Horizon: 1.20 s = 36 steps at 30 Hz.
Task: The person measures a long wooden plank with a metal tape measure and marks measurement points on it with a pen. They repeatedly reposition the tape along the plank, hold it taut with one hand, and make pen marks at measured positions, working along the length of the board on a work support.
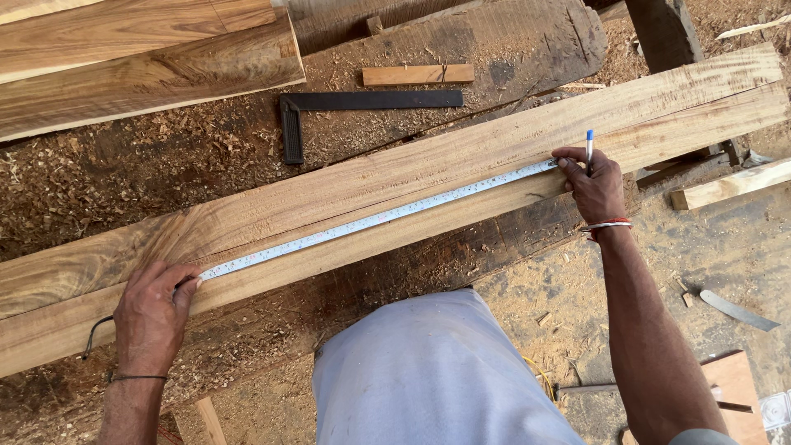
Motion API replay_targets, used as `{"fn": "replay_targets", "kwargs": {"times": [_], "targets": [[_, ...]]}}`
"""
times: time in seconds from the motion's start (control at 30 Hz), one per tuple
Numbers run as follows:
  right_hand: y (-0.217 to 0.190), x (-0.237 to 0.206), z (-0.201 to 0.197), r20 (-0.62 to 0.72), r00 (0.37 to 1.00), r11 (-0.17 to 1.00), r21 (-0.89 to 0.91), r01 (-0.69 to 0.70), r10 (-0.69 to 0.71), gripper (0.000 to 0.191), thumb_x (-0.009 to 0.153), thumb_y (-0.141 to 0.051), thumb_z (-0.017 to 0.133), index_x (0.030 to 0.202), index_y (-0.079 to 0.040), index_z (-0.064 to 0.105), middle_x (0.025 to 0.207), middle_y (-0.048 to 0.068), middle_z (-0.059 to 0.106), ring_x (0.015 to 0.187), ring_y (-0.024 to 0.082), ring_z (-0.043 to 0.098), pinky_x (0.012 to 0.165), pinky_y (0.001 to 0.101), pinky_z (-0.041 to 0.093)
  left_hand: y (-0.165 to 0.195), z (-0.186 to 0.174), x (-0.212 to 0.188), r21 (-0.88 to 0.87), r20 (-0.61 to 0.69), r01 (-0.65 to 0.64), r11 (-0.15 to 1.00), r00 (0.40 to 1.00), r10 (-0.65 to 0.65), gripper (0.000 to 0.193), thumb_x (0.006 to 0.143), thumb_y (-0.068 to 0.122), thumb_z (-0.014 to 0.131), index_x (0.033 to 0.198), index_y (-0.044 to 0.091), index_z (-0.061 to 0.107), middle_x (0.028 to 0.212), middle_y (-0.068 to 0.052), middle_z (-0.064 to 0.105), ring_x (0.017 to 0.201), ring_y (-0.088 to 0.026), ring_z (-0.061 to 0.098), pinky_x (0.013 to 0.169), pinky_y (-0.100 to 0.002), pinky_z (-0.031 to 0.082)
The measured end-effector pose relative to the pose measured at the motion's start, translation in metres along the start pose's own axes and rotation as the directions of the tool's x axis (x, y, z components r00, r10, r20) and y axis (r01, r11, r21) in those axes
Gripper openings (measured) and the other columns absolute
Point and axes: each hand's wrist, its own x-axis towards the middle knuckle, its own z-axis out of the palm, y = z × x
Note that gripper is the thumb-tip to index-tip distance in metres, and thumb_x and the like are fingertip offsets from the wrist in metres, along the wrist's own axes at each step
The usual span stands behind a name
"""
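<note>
A long pale wooden plank (461, 156) runs slantwise from lower left to upper right. A white measuring tape (375, 219) lies stretched along it. My left hand (152, 317) presses the tape's near end onto the plank at the lower left. My right hand (595, 185) pins the far end of the tape with its fingertips and grips a pen (589, 142) with a blue cap, held upright. A bangle sits on my right wrist.
A black try square (329, 107) and a small wood offcut (418, 75) lie on the sawdust-covered bench behind the plank. More planks (140, 58) are stacked at upper left. A wood strip (729, 185) and a metal blade (737, 310) lie at right.
</note>
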Motion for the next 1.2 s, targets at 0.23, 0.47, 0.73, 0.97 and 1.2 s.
{"fn": "replay_targets", "kwargs": {"times": [0.23,0.47,0.73,0.97,1.2], "targets": [[-0.0020,-0.0009,-0.0004,-0.004,0.999,0.999,-0.009,-0.038,0.038,0.016,0.103,-0.014,0.069,0.117,-0.011,0.076,0.083,-0.003,0.067,0.065,0.002,0.055,0.053,0.0200,0.043,-0.0069,0.0069,0.0003,0.004,-0.001,-0.008,1.000,1.000,0.008,0.019,0.093,0.026,0.073,0.109,0.019,0.079,0.108,0.000,0.072,0.109,-0.023,0.065,0.098,-0.043,0.055],[-0.0008,-0.0004,-0.0005,-0.002,1.000,1.000,-0.007,-0.012,0.012,0.016,0.103,-0.014,0.069,0.117,-0.011,0.077,0.083,-0.004,0.068,0.065,0.002,0.055,0.053,0.0195,0.044,-0.0092,0.0081,-0.0001,-0.001,0.003,-0.007,1.000,1.000,0.007,0.019,0.093,0.025,0.073,0.109,0.018,0.079,0.109,-0.001,0.072,0.110,-0.023,0.065,0.098,-0.043,0.055],[-0.0009,-0.0007,-0.0014,-0.007,1.000,1.000,-0.028,0.000,-0.001,0.016,0.103,-0.014,0.069,0.117,-0.012,0.077,0.081,-0.004,0.068,0.064,0.002,0.055,0.052,0.0198,0.043,-0.0069,0.0065,0.0005,-0.003,0.002,-0.011,1.000,1.000,0.011,0.018,0.093,0.026,0.073,0.108,0.018,0.079,0.109,-0.001,0.072,0.109,-0.023,0.065,0.098,-0.043,0.054],[0.0004,-0.0001,-0.0010,-0.008,1.000,1.000,-0.029,0.001,-0.001,0.016,0.103,-0.014,0.069,0.117,-0.013,0.077,0.083,-0.004,0.069,0.064,0.002,0.056,0.051,0.0194,0.044,-0.0064,0.0059,0.0004,0.010,0.008,-0.008,1.000,1.000,0.008,0.019,0.094,0.027,0.072,0.110,0.018,0.079,0.106,-0.001,0.071,0.108,-0.024,0.065,0.097,-0.043,0.055],[0.0030,0.0000,-0.0006,-0.002,1.000,1.000,0.006,0.011,-0.011,0.016,0.103,-0.014,0.069,0.117,-0.012,0.077,0.087,-0.003,0.070,0.065,0.002,0.056,0.054,0.0191,0.045,-0.0037,0.0039,-0.0001,-0.004,0.003,-0.003,1.000,1.000,0.003,0.020,0.094,0.027,0.072,0.110,0.017,0.079,0.104,-0.001,0.070,0.107,-0.024,0.065,0.095,-0.043,0.055]]}}
